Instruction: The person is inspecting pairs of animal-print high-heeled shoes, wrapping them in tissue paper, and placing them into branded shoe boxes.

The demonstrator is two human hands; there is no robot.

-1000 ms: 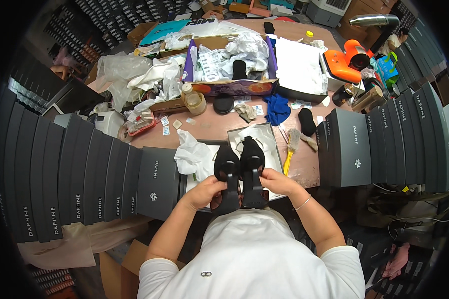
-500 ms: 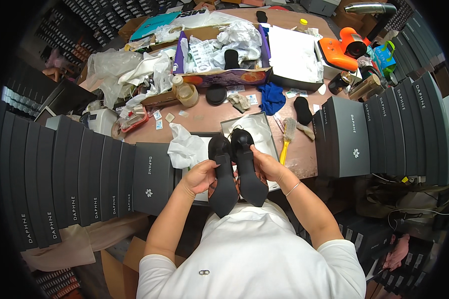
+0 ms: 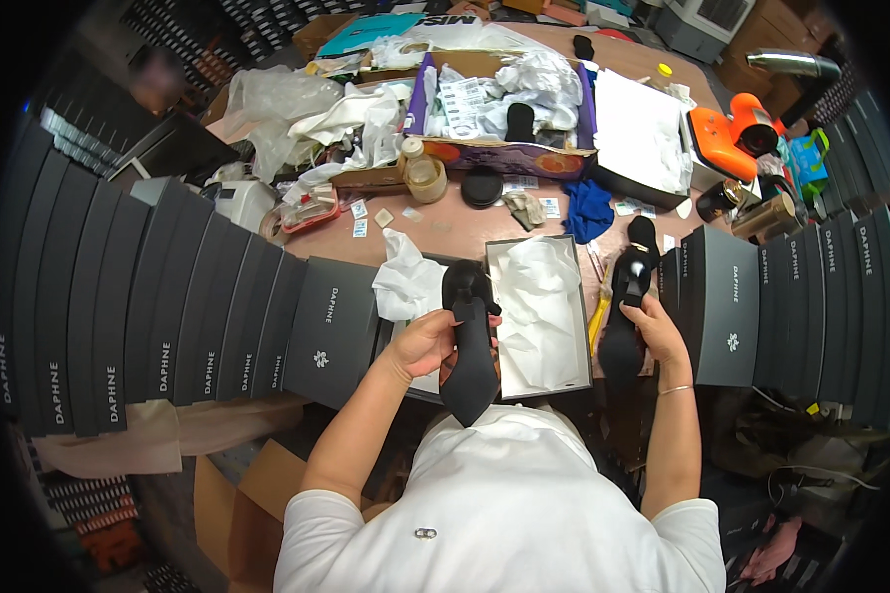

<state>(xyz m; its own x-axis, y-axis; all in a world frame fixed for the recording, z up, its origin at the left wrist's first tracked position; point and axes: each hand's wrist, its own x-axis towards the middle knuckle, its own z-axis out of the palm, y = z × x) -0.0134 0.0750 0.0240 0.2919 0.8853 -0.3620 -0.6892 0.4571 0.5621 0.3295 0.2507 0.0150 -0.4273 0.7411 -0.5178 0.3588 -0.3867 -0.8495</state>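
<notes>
My left hand [image 3: 428, 343] is closed around a black high-heeled shoe [image 3: 473, 368], its dark sole turned up and its pointed toe toward me. My right hand [image 3: 660, 334] grips the matching shoe [image 3: 623, 346] farther right, also sole up, with its heel end at the far side. Between them lies an open grey shoebox [image 3: 585, 368] lined with white tissue paper [image 3: 539, 311]. Another crumpled sheet of tissue [image 3: 405, 277] lies left of the left shoe, on an open box part. A yellow-handled brush [image 3: 600, 311] is partly hidden behind the right shoe.
Dark shoeboxes stand in rows at left [image 3: 193, 316] and right [image 3: 732, 296]. Across the table are a purple carton [image 3: 504, 156] of crumpled paper, a bottle [image 3: 423, 176], a round black tin [image 3: 482, 186], a blue cloth [image 3: 589, 211] and an orange blower-like tool [image 3: 722, 141].
The two shoes, held side by side before, are now apart. My right hand has carried its shoe to the right, uncovering the lined box. The whole view has shifted too.
</notes>
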